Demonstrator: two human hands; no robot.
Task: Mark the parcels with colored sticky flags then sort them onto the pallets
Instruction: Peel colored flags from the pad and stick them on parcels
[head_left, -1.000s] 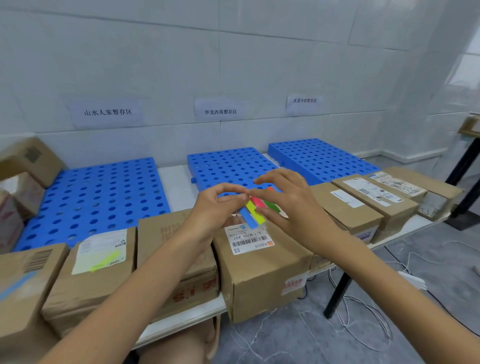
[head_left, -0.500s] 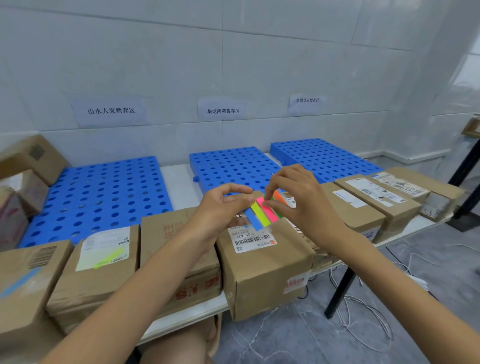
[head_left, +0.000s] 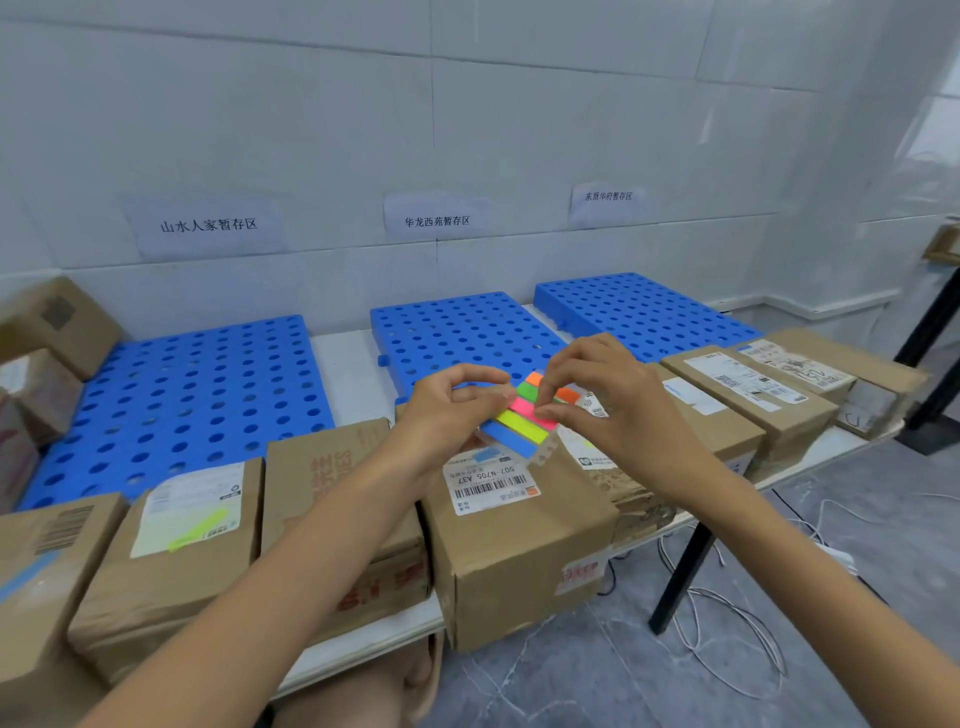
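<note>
Early stage: left hand (head_left: 447, 410) pinched the pad of coloured sticky flags (head_left: 511, 434) over the barcode-labelled brown cardboard parcel (head_left: 519, 545), right hand (head_left: 618, 415) thumb and forefinger pinching at its pink flag (head_left: 522, 408). One cardboard parcel to the left (head_left: 156, 587) carried a yellow-green flag (head_left: 200, 527); no parcel sat on the three blue perforated plastic pallets (head_left: 462, 332).

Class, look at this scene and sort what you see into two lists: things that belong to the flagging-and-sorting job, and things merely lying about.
Belongs to the job: sticky flag pad, pinched by left hand and right hand; barcode-labelled parcel; yellow-flagged parcel; left pallet; middle pallet; right pallet.

Lying about: floor cables; black stand.
</note>
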